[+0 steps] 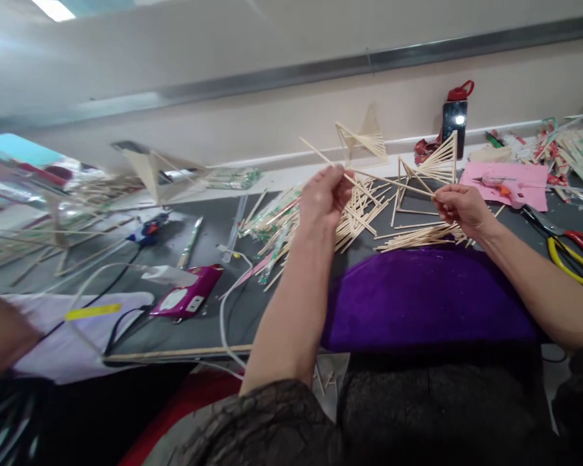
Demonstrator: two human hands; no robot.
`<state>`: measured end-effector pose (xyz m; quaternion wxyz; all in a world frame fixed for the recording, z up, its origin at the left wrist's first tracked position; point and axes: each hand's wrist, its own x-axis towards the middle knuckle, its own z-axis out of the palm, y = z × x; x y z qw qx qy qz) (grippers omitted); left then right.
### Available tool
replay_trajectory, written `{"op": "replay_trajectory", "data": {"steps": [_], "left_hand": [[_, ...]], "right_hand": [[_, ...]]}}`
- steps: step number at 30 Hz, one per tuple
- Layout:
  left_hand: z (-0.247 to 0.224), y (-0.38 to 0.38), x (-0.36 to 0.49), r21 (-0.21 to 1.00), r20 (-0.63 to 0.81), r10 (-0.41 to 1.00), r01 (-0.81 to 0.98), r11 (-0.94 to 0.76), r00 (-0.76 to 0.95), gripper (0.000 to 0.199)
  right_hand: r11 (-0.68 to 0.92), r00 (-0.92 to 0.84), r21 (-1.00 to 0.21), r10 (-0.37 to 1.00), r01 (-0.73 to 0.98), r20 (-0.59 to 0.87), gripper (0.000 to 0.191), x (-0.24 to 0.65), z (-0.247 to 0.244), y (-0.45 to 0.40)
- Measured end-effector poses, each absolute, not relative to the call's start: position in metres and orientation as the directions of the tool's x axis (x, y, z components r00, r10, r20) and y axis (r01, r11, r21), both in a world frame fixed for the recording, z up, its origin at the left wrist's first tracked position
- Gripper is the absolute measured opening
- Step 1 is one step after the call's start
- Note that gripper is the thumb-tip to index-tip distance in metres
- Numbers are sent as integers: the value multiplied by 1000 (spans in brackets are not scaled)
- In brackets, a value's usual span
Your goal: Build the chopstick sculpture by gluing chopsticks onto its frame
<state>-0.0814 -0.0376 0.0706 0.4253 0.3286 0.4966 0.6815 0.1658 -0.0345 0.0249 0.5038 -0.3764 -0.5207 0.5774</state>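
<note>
My left hand (323, 194) is raised over the table, its fingers pinching a thin wooden stick (315, 150) that slants up to the left. A second wooden stick (393, 182) spans from the left fingers to my right hand (461, 204), which is closed on its other end. Whether the two sticks are joined is hidden by the fingers. Just behind the right hand stands a twisted stick frame (432, 165) with a fan of sticks. Loose sticks (359, 217) lie heaped beneath the hands. A purple cloth or cushion (432, 301) lies below them at the near edge.
A hot glue gun (502, 184) rests on pink paper (534, 175), with pliers (563, 243) beside it. Behind stand another stick model (362, 142) and a phone (455, 123) against a bottle. Leftward are a tissue pack (189, 294), a cable (223, 310) and another person's arm (4, 330).
</note>
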Motion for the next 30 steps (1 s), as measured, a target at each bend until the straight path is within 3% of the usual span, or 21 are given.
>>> {"op": "replay_trajectory", "data": {"steps": [3, 6, 10, 15, 23, 30], "left_hand": [[60, -60, -48, 884, -164, 952, -467, 24, -260, 12], [53, -68, -30, 826, -274, 952, -540, 160, -137, 7], [43, -73, -22, 855, -335, 941, -402, 328, 55, 6], [33, -86, -12, 911, -338, 908, -155, 381, 246, 13], [19, -87, 0, 935, -330, 914, -49, 350, 235, 20], [12, -85, 2, 955, -267, 943, -76, 286, 197, 25]], "right_hand": [[56, -170, -974, 981, -221, 95, 14, 164, 32, -38], [83, -281, -979, 950, -188, 135, 13, 172, 37, -38], [116, -532, -993, 842, 30, 83, 7, 191, 43, -33], [189, -559, -951, 829, 243, 22, 3, 202, 50, -31], [138, -350, -970, 935, 200, 61, 4, 193, 47, -27], [6, -301, -1000, 954, 10, 3, 1, 172, 35, -33]]}}
